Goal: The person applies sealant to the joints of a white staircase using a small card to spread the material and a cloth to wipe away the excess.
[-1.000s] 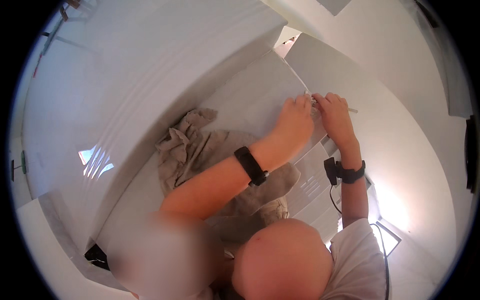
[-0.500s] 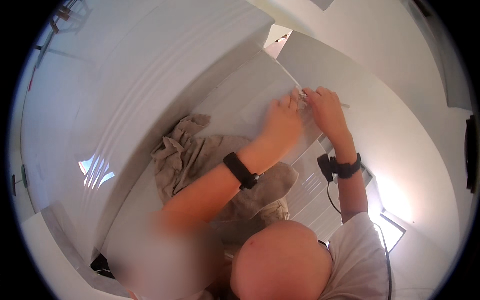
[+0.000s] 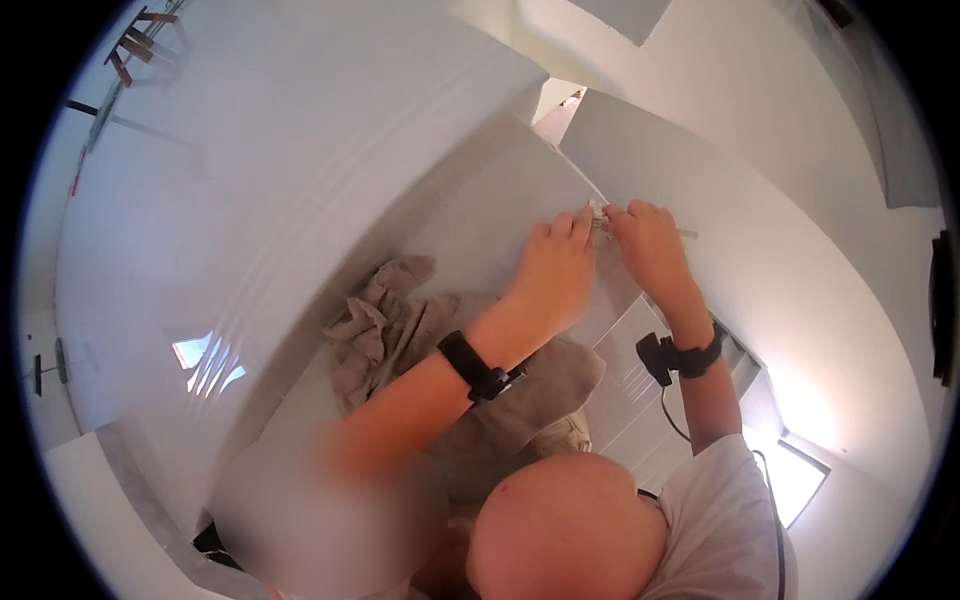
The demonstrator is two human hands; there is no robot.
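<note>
Two bare hands, left hand (image 3: 556,268) and right hand (image 3: 652,250), meet at a small, ragged, whitish item (image 3: 599,214) beside a straight, pale panel edge (image 3: 579,177). Grip: narrow on each; closure cannot be confirmed. Status: handling appears unfinished; completed and remaining portions not discernible.
</note>
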